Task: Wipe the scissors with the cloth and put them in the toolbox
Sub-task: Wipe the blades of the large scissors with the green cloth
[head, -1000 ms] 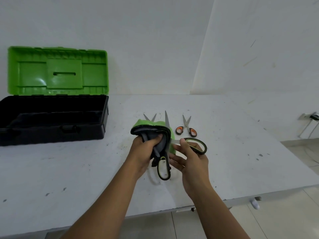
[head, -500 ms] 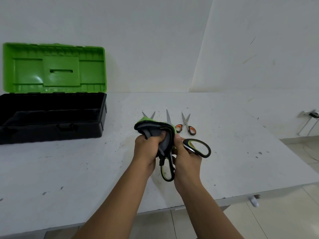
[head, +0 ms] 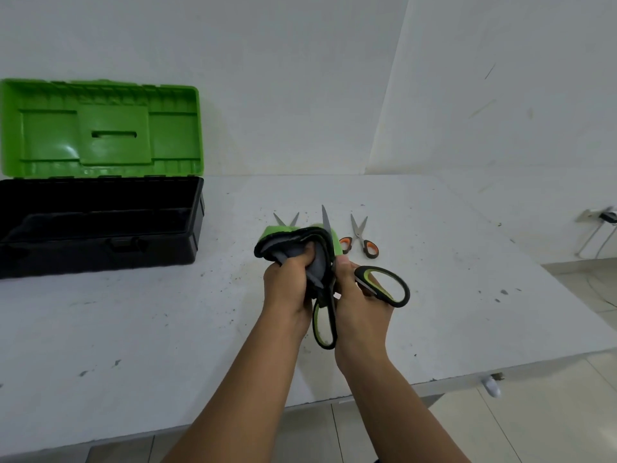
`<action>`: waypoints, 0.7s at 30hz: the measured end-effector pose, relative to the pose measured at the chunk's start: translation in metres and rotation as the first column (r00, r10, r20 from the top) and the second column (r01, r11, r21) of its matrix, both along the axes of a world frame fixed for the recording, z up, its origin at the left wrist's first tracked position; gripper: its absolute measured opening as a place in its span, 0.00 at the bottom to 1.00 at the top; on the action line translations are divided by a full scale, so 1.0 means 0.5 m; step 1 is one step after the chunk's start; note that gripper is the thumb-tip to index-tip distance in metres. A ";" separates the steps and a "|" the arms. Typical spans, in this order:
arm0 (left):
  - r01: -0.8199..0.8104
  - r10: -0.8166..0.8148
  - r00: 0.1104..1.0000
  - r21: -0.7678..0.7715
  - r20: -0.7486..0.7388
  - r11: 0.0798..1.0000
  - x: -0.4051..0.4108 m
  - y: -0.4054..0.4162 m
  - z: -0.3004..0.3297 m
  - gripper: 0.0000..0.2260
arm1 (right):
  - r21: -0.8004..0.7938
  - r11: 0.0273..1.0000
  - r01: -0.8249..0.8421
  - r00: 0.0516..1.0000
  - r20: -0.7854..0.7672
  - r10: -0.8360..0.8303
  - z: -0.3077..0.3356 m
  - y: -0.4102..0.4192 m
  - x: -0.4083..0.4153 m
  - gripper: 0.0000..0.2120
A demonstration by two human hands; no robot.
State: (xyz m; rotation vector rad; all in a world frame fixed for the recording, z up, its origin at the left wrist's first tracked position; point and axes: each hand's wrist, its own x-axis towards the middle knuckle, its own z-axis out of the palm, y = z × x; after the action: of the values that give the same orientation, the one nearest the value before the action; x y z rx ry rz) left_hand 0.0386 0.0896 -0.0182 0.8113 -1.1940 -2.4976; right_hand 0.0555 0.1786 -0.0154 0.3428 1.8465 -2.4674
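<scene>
1. The toolbox (head: 100, 225) stands open at the counter's (head: 133, 329) back left, its green lid (head: 100, 128) raised upright against the wall; the black tray looks dark inside, and I cannot tell whether anything lies in it.
2. No brand, label or writing is readable anywhere (the lid shows only moulded ribs and a slot).
3. The left hand (head: 288, 292) has its fingers curled tight round the bunched cloth (head: 293, 243), grey with a green side, which wraps the blades.
4. The right hand (head: 360, 305) grips the green-and-black scissors (head: 384, 285) by the handles, spread wide, one blade tip poking above the cloth.
5. Orange-handled scissors (head: 362, 240) lie on the counter just behind the hands; another pair's blade tips (head: 286, 219) show beyond the cloth.
</scene>
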 end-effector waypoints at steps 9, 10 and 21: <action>-0.046 0.056 0.994 -0.111 0.090 0.993 0.011 0.013 0.005 0.08 | -0.040 0.999 0.008 0.999 0.052 -0.006 -0.002 -0.002 0.012 0.09; -0.064 0.075 0.992 -0.106 0.102 0.992 0.007 0.011 0.009 0.07 | -0.028 1.000 0.004 0.999 0.050 -0.002 -0.002 -0.005 0.014 0.09; 0.071 -0.051 0.987 -0.126 0.155 0.989 0.016 0.023 0.012 0.16 | -0.094 0.992 0.084 0.995 0.066 -0.078 0.005 0.002 0.000 0.10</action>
State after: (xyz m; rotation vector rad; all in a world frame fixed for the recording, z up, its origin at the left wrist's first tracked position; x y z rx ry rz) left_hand 0.0467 0.1013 -0.0124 0.9570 -1.4379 -2.4099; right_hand 0.0557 0.1797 -0.0130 0.4935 1.7162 -2.5557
